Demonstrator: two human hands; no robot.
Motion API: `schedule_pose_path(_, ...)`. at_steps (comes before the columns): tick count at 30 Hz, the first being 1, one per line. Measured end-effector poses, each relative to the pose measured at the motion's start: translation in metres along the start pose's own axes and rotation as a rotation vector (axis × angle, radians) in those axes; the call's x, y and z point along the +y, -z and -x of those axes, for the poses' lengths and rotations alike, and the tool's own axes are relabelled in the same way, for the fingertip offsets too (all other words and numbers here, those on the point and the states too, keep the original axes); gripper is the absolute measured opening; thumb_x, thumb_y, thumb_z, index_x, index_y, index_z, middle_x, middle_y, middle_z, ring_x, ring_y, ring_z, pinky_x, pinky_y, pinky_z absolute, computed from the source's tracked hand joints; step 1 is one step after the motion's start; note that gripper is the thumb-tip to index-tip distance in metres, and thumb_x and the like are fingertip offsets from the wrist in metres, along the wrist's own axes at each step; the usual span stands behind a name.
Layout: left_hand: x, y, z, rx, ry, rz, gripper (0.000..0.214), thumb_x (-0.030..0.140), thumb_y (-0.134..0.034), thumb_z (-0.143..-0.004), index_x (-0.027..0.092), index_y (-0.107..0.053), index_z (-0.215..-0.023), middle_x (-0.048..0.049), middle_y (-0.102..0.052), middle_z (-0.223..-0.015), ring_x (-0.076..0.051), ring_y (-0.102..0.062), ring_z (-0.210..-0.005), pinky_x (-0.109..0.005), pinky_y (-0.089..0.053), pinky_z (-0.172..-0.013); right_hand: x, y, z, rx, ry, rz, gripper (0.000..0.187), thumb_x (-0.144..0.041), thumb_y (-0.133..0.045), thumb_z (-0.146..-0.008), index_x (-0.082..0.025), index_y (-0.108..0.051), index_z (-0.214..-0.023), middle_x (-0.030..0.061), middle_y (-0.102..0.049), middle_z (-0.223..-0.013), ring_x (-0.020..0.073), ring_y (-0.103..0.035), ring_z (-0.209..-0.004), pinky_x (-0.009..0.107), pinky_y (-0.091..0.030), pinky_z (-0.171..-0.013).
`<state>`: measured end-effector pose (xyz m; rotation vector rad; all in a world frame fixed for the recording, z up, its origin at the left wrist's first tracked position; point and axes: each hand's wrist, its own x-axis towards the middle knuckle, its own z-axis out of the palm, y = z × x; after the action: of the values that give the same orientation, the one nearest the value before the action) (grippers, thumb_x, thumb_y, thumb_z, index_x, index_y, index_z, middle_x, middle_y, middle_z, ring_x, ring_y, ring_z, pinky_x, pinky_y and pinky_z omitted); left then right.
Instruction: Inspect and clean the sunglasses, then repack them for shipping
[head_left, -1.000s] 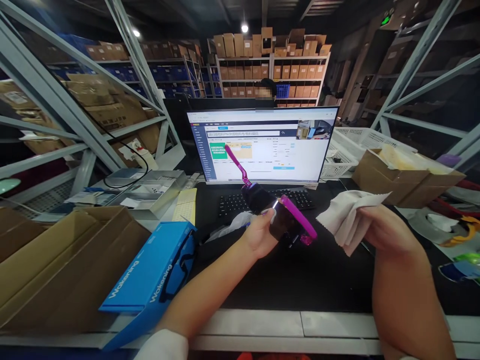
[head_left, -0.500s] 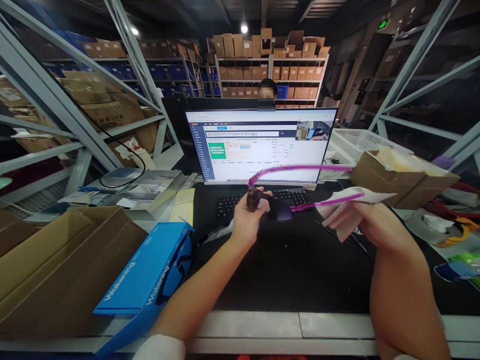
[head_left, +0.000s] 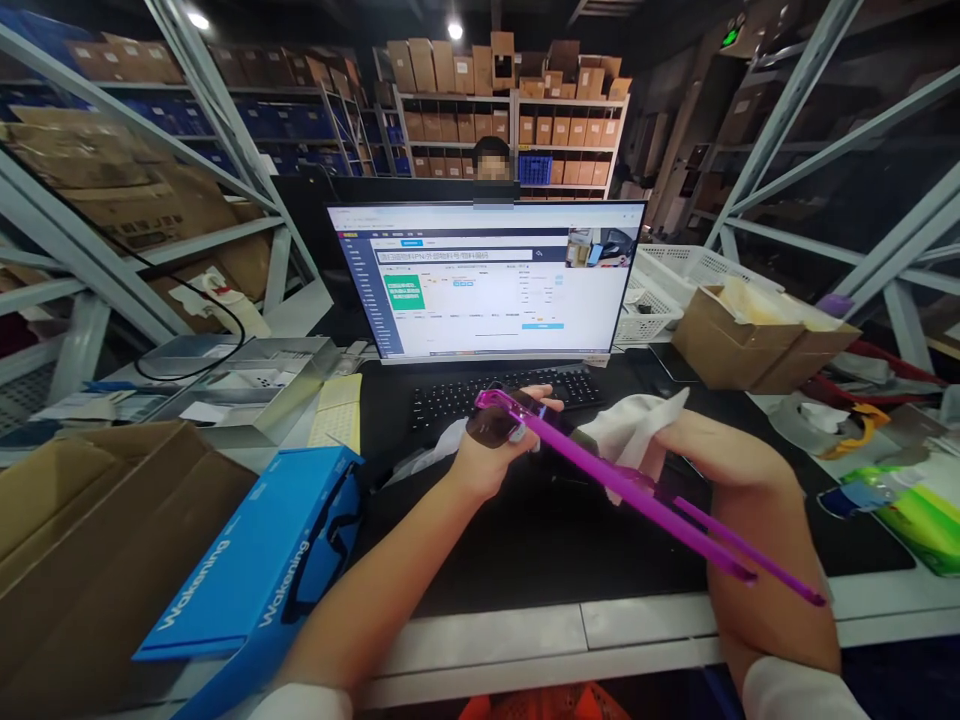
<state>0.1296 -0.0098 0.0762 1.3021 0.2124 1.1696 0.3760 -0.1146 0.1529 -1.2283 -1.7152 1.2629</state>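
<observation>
My left hand [head_left: 491,450] grips a pair of purple-framed glasses [head_left: 600,472] by the dark lens end, above the black desk mat [head_left: 555,550]. The two purple temple arms stretch towards me and to the right, passing over my right forearm. My right hand [head_left: 701,450] is closed on a white cleaning cloth [head_left: 626,425], held against the frame just right of the lens. Both hands hover in front of the black keyboard [head_left: 502,392].
A lit monitor [head_left: 487,280] stands behind the keyboard, with another person's head above it. A blue box [head_left: 247,570] and an open cardboard box [head_left: 90,540] lie left. A cardboard box [head_left: 739,340], white baskets [head_left: 675,285] and coloured packets [head_left: 900,500] are on the right. Metal shelving flanks both sides.
The glasses have been turned, so their arms now point towards me instead of sideways to the right. My right hand with the cloth has moved in against the frame. The view has shifted a little.
</observation>
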Motion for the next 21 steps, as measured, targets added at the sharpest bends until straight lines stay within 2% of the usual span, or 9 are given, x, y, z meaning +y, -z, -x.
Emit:
schedule_pose_path(2,0.000,0.000,0.001,-0.038,0.016,-0.008,0.041,0.040,-0.082,-0.076,0.021,-0.075,-0.111,-0.0140,-0.073,-0.111,-0.031,-0.064,-0.113,-0.036,-0.053,-0.084,-0.001,-0.009,-0.010,-0.108,0.018,0.041,0.057,-0.069,-0.050,-0.091,-0.020,-0.072,-0.072,0.0092,-0.071,-0.077,0.0254,-0.067,-0.081,0.042,-0.052,-0.093)
schedule_pose_path(4,0.001,-0.002,0.001,-0.103,0.034,-0.059,0.038,0.038,-0.081,-0.077,0.021,-0.076,-0.111,-0.0146,-0.072,-0.115,-0.032,-0.060,-0.121,-0.039,-0.050,-0.094,0.003,-0.018,-0.023,-0.139,0.025,0.075,0.058,-0.069,-0.052,-0.090,-0.019,-0.069,-0.070,0.0078,-0.070,-0.075,0.0230,-0.065,-0.078,0.039,-0.053,-0.090)
schedule_pose_path(7,0.002,-0.007,0.002,-0.209,0.061,-0.137,0.034,0.036,-0.082,-0.076,0.021,-0.077,-0.106,-0.0142,-0.062,-0.135,-0.033,-0.058,-0.123,-0.040,-0.048,-0.100,0.017,-0.035,-0.044,-0.111,0.043,0.028,0.051,-0.065,-0.057,-0.090,-0.016,-0.069,-0.084,0.0066,-0.069,-0.083,0.0206,-0.065,-0.080,0.034,-0.054,-0.081)
schedule_pose_path(9,0.000,-0.009,0.001,-0.239,0.116,-0.125,0.032,0.037,-0.085,-0.072,0.020,-0.079,-0.099,-0.0130,-0.052,-0.147,-0.033,-0.057,-0.122,-0.039,-0.050,-0.097,0.024,-0.045,-0.056,-0.092,0.101,-0.040,0.047,-0.059,-0.058,-0.092,-0.014,-0.068,-0.098,0.0079,-0.070,-0.095,0.0213,-0.066,-0.088,0.034,-0.055,-0.082)
schedule_pose_path(12,-0.003,-0.004,-0.001,-0.199,0.190,-0.043,0.046,0.037,-0.089,-0.066,0.021,-0.076,-0.108,-0.0127,-0.055,-0.141,-0.029,-0.062,-0.112,-0.035,-0.052,-0.088,0.027,-0.051,-0.066,-0.044,0.155,-0.067,0.039,-0.051,-0.060,-0.093,-0.013,-0.067,-0.100,0.0081,-0.071,-0.095,0.0211,-0.067,-0.088,0.032,-0.055,-0.079)
schedule_pose_path(15,-0.002,0.008,-0.005,-0.097,0.143,-0.023,0.063,0.035,-0.090,-0.066,0.024,-0.069,-0.124,-0.0101,-0.067,-0.121,-0.023,-0.064,-0.098,-0.032,-0.052,-0.084,0.024,-0.046,-0.064,-0.106,0.004,-0.019,0.031,-0.044,-0.058,-0.094,-0.014,-0.065,-0.093,0.0015,-0.065,-0.067,0.0153,-0.062,-0.060,0.025,-0.050,-0.055)
schedule_pose_path(17,-0.001,0.013,-0.007,-0.067,0.099,-0.033,0.055,0.035,-0.088,-0.068,0.025,-0.072,-0.120,-0.0097,-0.064,-0.127,-0.022,-0.064,-0.097,-0.032,-0.051,-0.083,0.023,-0.042,-0.061,-0.167,-0.106,-0.014,0.028,-0.042,-0.056,-0.095,-0.016,-0.062,-0.084,-0.0035,-0.055,-0.052,0.0120,-0.052,-0.045,0.022,-0.041,-0.043)
schedule_pose_path(19,-0.003,0.013,-0.007,-0.098,0.104,-0.021,0.041,0.036,-0.086,-0.071,0.025,-0.076,-0.109,-0.0087,-0.054,-0.144,-0.022,-0.064,-0.101,-0.032,-0.051,-0.083,0.025,-0.040,-0.061,-0.154,-0.100,-0.037,0.027,-0.041,-0.057,-0.094,-0.017,-0.061,-0.082,-0.0038,-0.055,-0.054,0.0116,-0.051,-0.046,0.022,-0.041,-0.044)
schedule_pose_path(21,-0.008,0.007,-0.005,-0.161,0.173,-0.003,0.037,0.037,-0.086,-0.072,0.023,-0.076,-0.105,-0.0088,-0.048,-0.150,-0.023,-0.064,-0.103,-0.031,-0.052,-0.081,0.029,-0.044,-0.064,-0.070,0.023,-0.079,0.023,-0.039,-0.061,-0.091,-0.017,-0.064,-0.090,0.0001,-0.064,-0.072,0.0142,-0.060,-0.064,0.024,-0.050,-0.057)
